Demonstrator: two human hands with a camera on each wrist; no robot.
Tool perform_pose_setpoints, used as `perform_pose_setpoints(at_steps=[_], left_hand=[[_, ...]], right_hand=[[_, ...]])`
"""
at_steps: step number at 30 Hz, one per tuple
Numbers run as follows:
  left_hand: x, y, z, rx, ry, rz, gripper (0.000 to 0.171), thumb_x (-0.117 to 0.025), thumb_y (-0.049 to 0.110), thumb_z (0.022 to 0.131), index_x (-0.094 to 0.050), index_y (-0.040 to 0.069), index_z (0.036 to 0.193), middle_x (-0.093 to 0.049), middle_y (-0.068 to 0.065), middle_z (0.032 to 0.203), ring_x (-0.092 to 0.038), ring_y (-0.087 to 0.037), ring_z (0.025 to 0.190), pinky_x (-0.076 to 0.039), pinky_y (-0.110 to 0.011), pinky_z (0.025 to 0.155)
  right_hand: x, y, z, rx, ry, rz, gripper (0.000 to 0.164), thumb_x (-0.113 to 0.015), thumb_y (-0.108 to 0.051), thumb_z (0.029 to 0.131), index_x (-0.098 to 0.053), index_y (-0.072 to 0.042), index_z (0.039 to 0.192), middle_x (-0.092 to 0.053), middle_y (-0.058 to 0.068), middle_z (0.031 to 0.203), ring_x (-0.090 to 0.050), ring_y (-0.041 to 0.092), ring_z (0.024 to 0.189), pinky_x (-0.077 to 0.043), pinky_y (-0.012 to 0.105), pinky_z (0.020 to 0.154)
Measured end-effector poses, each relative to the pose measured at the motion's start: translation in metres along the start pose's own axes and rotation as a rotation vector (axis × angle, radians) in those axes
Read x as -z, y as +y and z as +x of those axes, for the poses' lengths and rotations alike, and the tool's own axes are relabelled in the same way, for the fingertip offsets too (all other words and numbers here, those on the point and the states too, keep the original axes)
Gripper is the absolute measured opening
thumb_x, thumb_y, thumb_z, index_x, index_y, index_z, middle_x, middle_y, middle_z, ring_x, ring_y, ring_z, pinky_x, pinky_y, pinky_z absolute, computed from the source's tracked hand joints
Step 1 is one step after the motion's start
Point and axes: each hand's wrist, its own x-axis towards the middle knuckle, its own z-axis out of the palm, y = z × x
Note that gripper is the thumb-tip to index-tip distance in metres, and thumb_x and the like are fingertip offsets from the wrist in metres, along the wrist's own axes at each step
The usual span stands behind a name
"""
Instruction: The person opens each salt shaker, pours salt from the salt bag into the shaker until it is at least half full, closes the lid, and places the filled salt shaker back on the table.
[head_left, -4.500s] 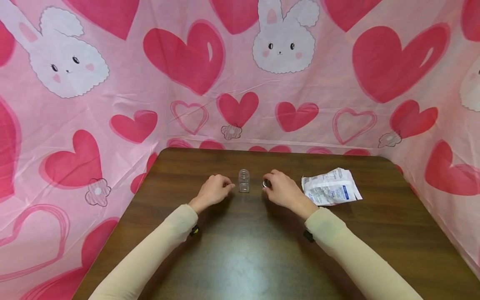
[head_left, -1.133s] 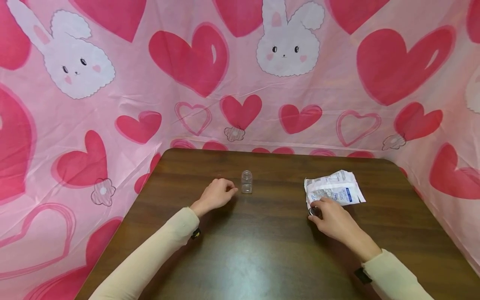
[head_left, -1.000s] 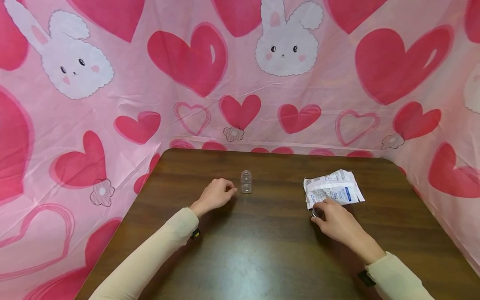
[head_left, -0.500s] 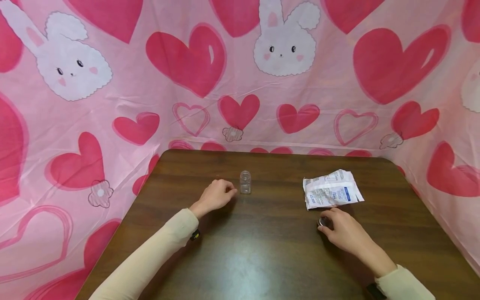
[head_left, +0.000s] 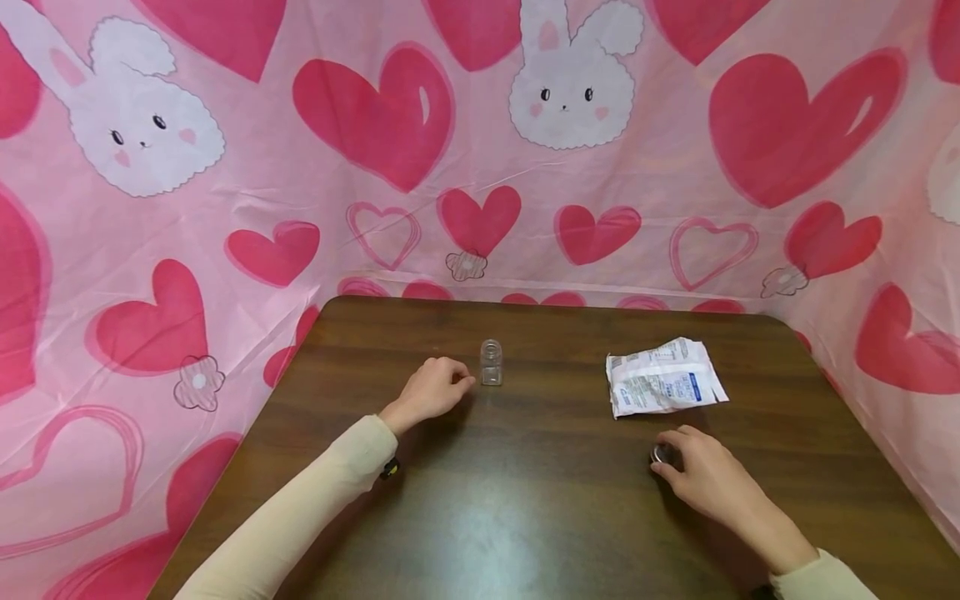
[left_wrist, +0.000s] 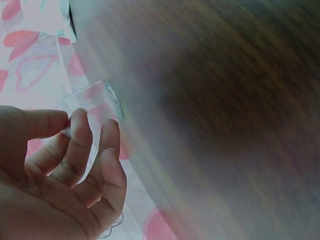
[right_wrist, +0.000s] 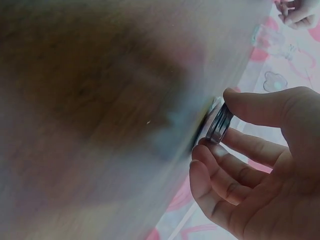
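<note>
A small clear jar [head_left: 491,368] with an open mouth stands upright toward the back middle of the table. My left hand [head_left: 435,389] rests on the table just left of it, fingers loosely bent and holding nothing. In the left wrist view, the jar [left_wrist: 92,97] shows behind the thumb and index fingertips. Farther right and nearer the front, my right hand [head_left: 705,471] pinches a round silver lid [right_wrist: 220,123] by its rim between thumb and fingers. The lid stands on edge, low at the tabletop, partly covered by the fingers in the head view.
A crumpled white packet [head_left: 663,379] with printed text and a blue label lies behind my right hand. The dark wooden table [head_left: 480,500] is backed by a pink curtain [head_left: 480,150] printed with hearts and rabbits, which also hangs along both sides.
My right hand has carried the lid away from the jar, first rightward to the packet's front corner, then farther right and toward the front. The left hand and jar stay about where they were.
</note>
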Motion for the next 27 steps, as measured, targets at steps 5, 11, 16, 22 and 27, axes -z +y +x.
perform_pose_setpoints(at_steps=[5, 11, 16, 22, 27], left_hand=[[0.001, 0.001, -0.001, 0.007, -0.009, -0.005, 0.016, -0.070, 0.019, 0.103, -0.081, 0.007, 0.101, -0.062, 0.001, 0.071, -0.056, -0.019, 0.064, -0.048, -0.034, 0.059], [0.000, 0.001, -0.002, 0.011, -0.003, 0.001, 0.016, -0.071, 0.019, 0.103, -0.081, 0.007, 0.101, -0.062, 0.000, 0.072, -0.056, -0.019, 0.065, -0.047, -0.034, 0.060], [0.000, 0.001, -0.002, 0.008, 0.004, 0.015, 0.015, -0.072, 0.020, 0.102, -0.081, 0.007, 0.099, -0.062, 0.001, 0.071, -0.055, -0.018, 0.064, -0.046, -0.035, 0.060], [0.001, 0.000, -0.002, 0.001, -0.002, 0.009, 0.017, -0.071, 0.021, 0.102, -0.081, 0.007, 0.100, -0.062, 0.001, 0.071, -0.055, -0.017, 0.064, -0.046, -0.034, 0.059], [0.001, 0.000, -0.001, 0.001, -0.006, 0.004, 0.016, -0.070, 0.019, 0.103, -0.081, 0.007, 0.100, -0.061, 0.001, 0.071, -0.056, -0.018, 0.064, -0.047, -0.034, 0.059]], right_hand=[[0.002, 0.001, -0.006, -0.040, -0.021, -0.009, 0.031, -0.091, -0.015, 0.079, -0.076, -0.002, 0.103, -0.069, 0.005, 0.097, -0.068, 0.027, 0.086, -0.055, 0.054, 0.075], [0.002, 0.005, -0.012, -0.081, -0.038, -0.015, 0.030, -0.090, -0.017, 0.080, -0.076, -0.006, 0.103, -0.069, 0.004, 0.098, -0.067, 0.024, 0.084, -0.055, 0.054, 0.071], [0.003, 0.008, -0.017, -0.097, -0.045, -0.024, 0.030, -0.090, -0.018, 0.080, -0.076, -0.007, 0.104, -0.070, 0.003, 0.100, -0.066, 0.023, 0.084, -0.055, 0.054, 0.070], [0.003, 0.010, -0.023, -0.112, -0.047, -0.027, 0.031, -0.090, -0.018, 0.081, -0.076, -0.007, 0.106, -0.070, 0.004, 0.101, -0.067, 0.023, 0.085, -0.055, 0.054, 0.070], [0.005, 0.010, -0.025, -0.131, -0.058, -0.020, 0.032, -0.090, -0.018, 0.082, -0.076, -0.008, 0.108, -0.069, 0.003, 0.101, -0.065, 0.021, 0.084, -0.054, 0.054, 0.069]])
